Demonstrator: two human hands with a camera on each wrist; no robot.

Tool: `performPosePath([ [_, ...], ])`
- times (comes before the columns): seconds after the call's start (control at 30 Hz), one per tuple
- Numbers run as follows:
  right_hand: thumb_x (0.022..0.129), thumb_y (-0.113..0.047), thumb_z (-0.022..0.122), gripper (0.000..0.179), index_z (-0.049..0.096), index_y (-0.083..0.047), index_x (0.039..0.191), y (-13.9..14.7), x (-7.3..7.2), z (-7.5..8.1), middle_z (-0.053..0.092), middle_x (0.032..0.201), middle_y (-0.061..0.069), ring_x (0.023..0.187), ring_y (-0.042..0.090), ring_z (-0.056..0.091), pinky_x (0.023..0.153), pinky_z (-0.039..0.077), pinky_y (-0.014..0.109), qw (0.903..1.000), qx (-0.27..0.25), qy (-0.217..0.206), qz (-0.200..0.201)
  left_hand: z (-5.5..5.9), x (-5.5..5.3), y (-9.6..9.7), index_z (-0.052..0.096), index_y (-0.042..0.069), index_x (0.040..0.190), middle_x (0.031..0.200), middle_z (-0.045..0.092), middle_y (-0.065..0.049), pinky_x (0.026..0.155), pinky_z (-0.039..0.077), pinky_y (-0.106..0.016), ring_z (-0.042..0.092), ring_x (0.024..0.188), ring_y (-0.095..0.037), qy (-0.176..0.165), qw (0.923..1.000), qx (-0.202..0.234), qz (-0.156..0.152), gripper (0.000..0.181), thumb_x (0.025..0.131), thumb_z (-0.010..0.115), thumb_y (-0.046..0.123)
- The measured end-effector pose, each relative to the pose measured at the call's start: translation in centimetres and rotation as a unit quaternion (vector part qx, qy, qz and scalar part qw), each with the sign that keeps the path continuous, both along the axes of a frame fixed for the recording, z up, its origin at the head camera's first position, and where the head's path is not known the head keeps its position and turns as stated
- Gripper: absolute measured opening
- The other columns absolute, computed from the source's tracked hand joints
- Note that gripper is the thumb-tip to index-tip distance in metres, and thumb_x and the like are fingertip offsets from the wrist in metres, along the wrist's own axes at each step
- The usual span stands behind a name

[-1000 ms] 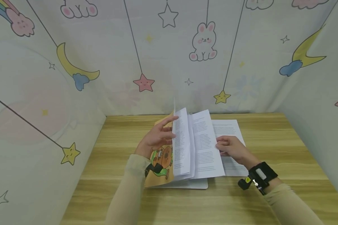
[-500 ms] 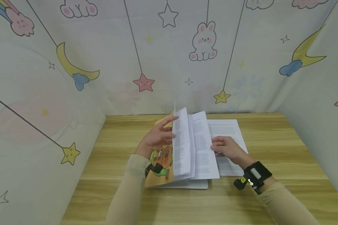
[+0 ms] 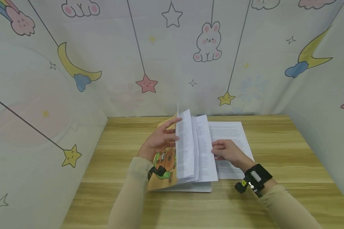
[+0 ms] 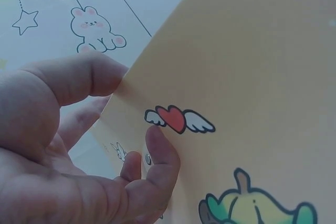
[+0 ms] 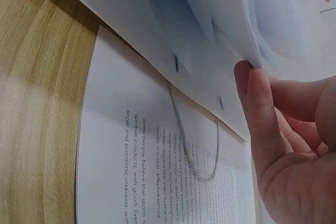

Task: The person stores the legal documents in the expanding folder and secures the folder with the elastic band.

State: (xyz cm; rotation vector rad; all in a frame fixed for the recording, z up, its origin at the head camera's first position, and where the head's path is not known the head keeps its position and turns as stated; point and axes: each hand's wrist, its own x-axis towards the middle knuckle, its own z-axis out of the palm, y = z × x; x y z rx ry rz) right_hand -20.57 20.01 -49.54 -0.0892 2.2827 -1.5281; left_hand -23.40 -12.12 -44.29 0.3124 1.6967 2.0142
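A folder with a tan cartoon-printed cover stands partly open on the table. My left hand grips the raised edge of that cover; the left wrist view has fingers on both sides of the tan cover, near a winged heart. Printed sheets lean along the cover's inner side. At their right edge, more printed sheets are pinched by my right hand. The right wrist view shows thumb and fingers on the sheets' edge. Below lies another printed sheet, partly covered by my right hand.
A thin grey cord loop hangs from the folder's slotted white edge over the lying sheet in the right wrist view. The wooden table meets a cartoon-printed cloth wall at the back and sides.
My right hand has moved left, bringing the pinched sheets closer to the leaning ones, and more of the lying sheet shows. The left hand keeps its place on the cover.
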Motion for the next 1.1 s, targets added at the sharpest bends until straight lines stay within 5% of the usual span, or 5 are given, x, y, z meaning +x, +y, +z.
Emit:
performPosePath([
  [1.1,0.098,-0.005,0.071,0.039,0.062,0.005,0.135,-2.2,-0.1,0.1,0.074,0.102,0.014,0.089,0.021,0.074,0.081,0.063,0.037,0.9998,0.004,0.007,0.018,0.0,-0.1,0.2,0.036,0.022,0.164,0.152,0.04,-0.03,0.087,0.055,-0.04,0.047,0.127,-0.042,-0.002,1.0,0.004,-0.008,0.078,0.097,0.058,-0.01],
])
